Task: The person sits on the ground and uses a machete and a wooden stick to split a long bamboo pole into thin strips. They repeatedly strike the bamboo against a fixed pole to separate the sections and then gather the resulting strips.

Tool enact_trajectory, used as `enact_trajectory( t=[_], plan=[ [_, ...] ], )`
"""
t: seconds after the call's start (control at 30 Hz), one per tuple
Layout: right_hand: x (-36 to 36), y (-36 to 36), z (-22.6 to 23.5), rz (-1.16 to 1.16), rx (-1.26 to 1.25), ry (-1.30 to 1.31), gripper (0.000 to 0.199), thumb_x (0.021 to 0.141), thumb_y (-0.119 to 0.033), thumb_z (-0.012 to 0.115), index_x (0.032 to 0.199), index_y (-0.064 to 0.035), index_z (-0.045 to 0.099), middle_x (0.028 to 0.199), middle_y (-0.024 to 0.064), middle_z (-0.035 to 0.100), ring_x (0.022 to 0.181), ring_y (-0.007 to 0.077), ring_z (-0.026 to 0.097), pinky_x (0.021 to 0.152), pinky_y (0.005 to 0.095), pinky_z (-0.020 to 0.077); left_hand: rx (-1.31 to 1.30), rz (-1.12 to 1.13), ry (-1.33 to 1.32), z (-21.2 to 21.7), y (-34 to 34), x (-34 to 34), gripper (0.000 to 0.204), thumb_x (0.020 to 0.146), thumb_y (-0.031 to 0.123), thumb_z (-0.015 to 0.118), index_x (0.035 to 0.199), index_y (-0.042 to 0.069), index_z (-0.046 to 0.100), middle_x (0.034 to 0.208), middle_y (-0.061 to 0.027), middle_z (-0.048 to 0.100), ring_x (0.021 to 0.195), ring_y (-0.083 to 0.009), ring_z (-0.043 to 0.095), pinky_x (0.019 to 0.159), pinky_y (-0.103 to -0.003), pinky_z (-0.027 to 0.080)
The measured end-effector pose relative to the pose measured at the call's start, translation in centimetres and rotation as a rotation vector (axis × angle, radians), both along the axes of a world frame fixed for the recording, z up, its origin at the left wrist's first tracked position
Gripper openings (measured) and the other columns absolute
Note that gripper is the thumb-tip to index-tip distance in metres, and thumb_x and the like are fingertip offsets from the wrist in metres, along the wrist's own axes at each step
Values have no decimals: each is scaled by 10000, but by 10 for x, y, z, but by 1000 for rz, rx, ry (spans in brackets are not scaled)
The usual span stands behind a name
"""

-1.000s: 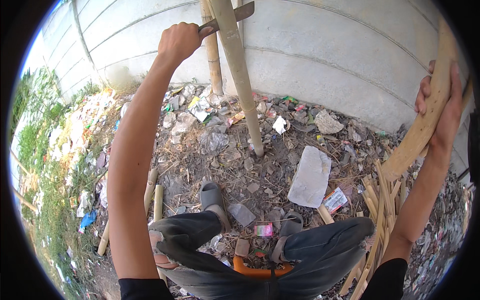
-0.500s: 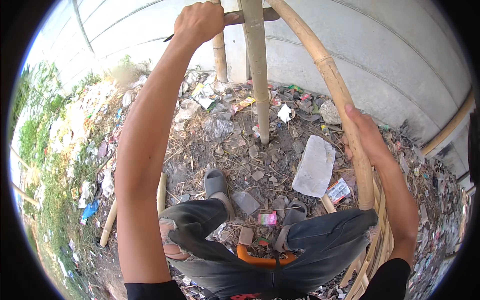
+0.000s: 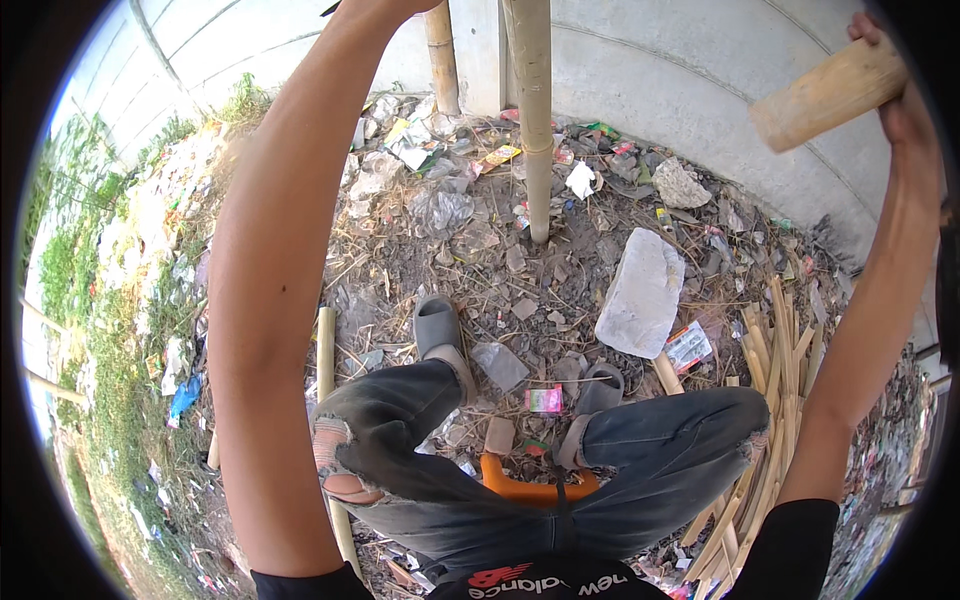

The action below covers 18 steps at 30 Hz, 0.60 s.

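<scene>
Wall (image 3: pixel 650 60) of pale grey panels is curving across the back, and littered ground (image 3: pixel 480 275) is spreading below it. Dark, torn jeans (image 3: pixel 660 435) are covering the person's two bent legs. Beyond the knees, a greenish bamboo pole (image 3: pixel 535 120) is standing nearly upright, its foot meeting the soil and its top running past the upper edge. A yellower post (image 3: pixel 443 60) is rising behind it to the left, near the wall. Split bamboo strips (image 3: pixel 775 400) are lying heaped beside the right knee. A thick bamboo club (image 3: pixel 825 95) is hanging raised at upper right, well apart from the pole, with the right hand (image 3: pixel 905 115) wrapping round it. Below, a whitish block (image 3: pixel 642 292) is lying right of the pole's foot. Grey sandals (image 3: pixel 437 322) are sitting under the trouser cuffs. The left hand (image 3: pixel 395 5) is reaching up near the pole, but the upper edge is cutting most of it off, so its grip cannot be told. One pink wrapper (image 3: pixel 544 400) is lying between the sandals.
</scene>
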State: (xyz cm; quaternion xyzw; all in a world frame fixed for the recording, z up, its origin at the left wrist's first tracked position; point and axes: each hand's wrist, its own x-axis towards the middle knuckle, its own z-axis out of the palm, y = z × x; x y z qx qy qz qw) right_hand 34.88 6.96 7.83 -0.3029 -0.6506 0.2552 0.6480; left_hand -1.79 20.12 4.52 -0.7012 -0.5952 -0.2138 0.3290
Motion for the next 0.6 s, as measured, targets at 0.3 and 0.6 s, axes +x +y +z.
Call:
enact_trajectory(
  t=[0.3,0.6],
  plan=[
    [1,-43,-175,-27,-1289,-13,370,886,-410,727,918,-87,549,649,21,565,407,110,513,374,276,462,-194,286,-42,-40,1,-89,638,1000,645,482,959,79,774,898,-135,759,868,-335,742,760,-485,583],
    [4,-42,-119,-19,-480,333,244,884,-243,705,951,-86,530,675,35,543,464,151,538,461,317,485,-1088,100,-459,-11,-40,-139,371,1019,221,505,1002,-114,662,995,-159,773,676,-148,636,595,-319,530]
  ],
)
